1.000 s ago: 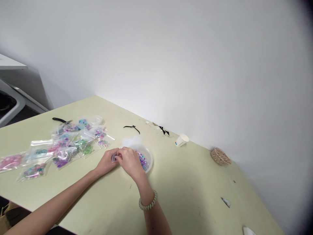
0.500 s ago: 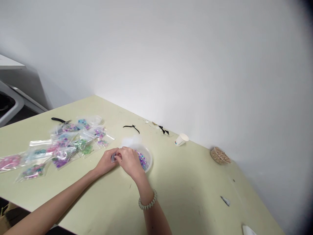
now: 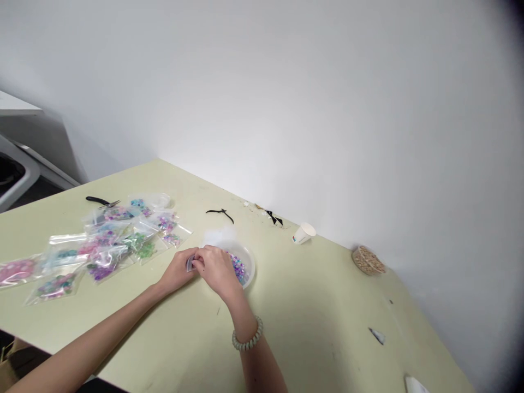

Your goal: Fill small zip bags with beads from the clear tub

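My left hand [image 3: 179, 271] and my right hand [image 3: 216, 271] meet at the near left side of a round whitish bowl [image 3: 252, 266]. Both are closed on a small clear plastic bag [image 3: 190, 263], of which only a folded edge shows between the fingers. Purple, blue and white beads [image 3: 237, 267] lie in the bowl, partly hidden behind my right hand. A hazy translucent plastic piece [image 3: 219, 236] shows just beyond my knuckles; whether it belongs to the held bag I cannot tell. A beaded bracelet [image 3: 248, 334] circles my right wrist.
Several clear bags of coloured beads [image 3: 102, 267] spread over the table's left side. Black-handled pliers [image 3: 102, 202] lie behind them, smaller black pliers [image 3: 221, 212] beyond the bowl. Along the wall are black scraps [image 3: 273, 218], a paper cup [image 3: 304, 233] and a tub of tan bits [image 3: 367, 261].
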`<state>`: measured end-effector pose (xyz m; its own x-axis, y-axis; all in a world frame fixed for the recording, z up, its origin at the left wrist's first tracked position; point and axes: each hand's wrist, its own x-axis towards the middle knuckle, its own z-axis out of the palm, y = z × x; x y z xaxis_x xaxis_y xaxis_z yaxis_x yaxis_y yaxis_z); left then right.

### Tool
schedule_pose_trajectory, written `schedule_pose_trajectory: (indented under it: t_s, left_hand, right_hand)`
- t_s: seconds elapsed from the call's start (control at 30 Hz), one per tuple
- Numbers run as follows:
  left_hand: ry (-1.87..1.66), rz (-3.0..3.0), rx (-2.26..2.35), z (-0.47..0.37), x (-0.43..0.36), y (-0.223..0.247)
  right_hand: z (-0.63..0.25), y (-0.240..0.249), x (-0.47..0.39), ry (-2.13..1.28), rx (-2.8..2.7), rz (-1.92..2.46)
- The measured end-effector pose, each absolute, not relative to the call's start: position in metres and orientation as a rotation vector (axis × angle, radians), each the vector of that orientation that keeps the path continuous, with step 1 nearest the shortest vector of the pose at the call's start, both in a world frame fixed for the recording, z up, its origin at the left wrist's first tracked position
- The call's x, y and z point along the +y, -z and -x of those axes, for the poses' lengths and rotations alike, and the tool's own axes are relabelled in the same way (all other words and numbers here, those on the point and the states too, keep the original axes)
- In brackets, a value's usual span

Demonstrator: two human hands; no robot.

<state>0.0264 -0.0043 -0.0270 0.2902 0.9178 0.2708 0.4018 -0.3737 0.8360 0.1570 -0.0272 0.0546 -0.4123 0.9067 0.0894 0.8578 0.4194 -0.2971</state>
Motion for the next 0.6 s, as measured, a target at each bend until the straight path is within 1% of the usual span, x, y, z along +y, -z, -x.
schedule_pose_trajectory:
  t_s: [0.6]
  left_hand:
    - [-1.040, -1.901, 1.179, -0.0273, -0.0051, 0.0240]
  right_hand:
    - [-0.1572, -0.0550, -0.0265, -0.325, -2.469, 1.576]
